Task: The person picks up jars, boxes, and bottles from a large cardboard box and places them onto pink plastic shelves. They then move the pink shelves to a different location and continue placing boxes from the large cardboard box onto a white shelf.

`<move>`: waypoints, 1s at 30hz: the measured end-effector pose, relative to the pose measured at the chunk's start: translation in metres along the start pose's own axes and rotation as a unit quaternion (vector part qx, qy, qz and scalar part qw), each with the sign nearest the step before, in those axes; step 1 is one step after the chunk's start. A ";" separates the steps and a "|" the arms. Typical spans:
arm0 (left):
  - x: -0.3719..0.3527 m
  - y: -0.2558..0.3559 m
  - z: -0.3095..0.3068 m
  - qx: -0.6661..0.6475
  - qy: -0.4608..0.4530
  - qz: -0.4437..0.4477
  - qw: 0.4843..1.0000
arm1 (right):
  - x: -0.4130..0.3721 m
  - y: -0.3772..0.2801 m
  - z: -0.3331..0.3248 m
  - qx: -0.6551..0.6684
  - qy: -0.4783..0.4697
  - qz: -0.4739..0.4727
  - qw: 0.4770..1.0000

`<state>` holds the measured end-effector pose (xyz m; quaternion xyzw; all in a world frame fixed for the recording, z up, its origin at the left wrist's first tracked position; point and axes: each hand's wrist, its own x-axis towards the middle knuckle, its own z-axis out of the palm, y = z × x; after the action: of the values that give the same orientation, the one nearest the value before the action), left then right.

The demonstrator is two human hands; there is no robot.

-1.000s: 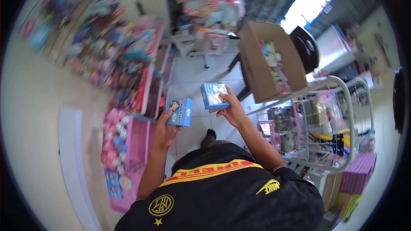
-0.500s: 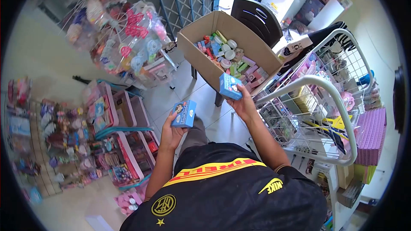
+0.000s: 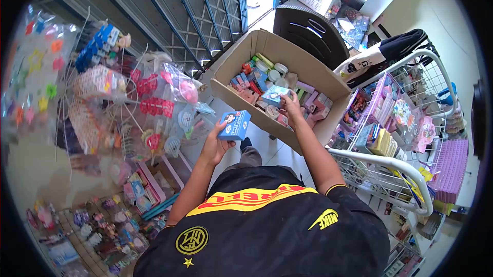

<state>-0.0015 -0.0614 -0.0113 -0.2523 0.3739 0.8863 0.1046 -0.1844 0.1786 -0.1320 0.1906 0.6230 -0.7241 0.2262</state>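
My left hand grips a small blue printed box in front of my body, left of the carton. In my right hand is a second blue box, lighter in the glare, held over the near side of the open cardboard carton. Inside the carton lie many small packages, among them white round jars, pink boxes and green and red packs. My fingers cover part of each blue box.
A dark chair stands behind the carton. To the right is a white wire rack full of goods. Bagged hair accessories hang at left, near a folding metal gate. Pink drawers stand lower left.
My right hand has moved forward with its blue box, over the carton. My left hand with its box has shifted slightly right and up, and the view has turned.
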 end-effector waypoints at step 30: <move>0.107 -0.016 -0.023 0.803 -0.123 0.219 0.541 | 0.026 0.000 0.030 0.054 -0.067 0.128 0.988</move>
<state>-0.0778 -0.0667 -0.0905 0.1384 0.9563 0.2328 0.1106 -0.2051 0.1467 -0.1422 0.2316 0.5370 -0.7328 0.3478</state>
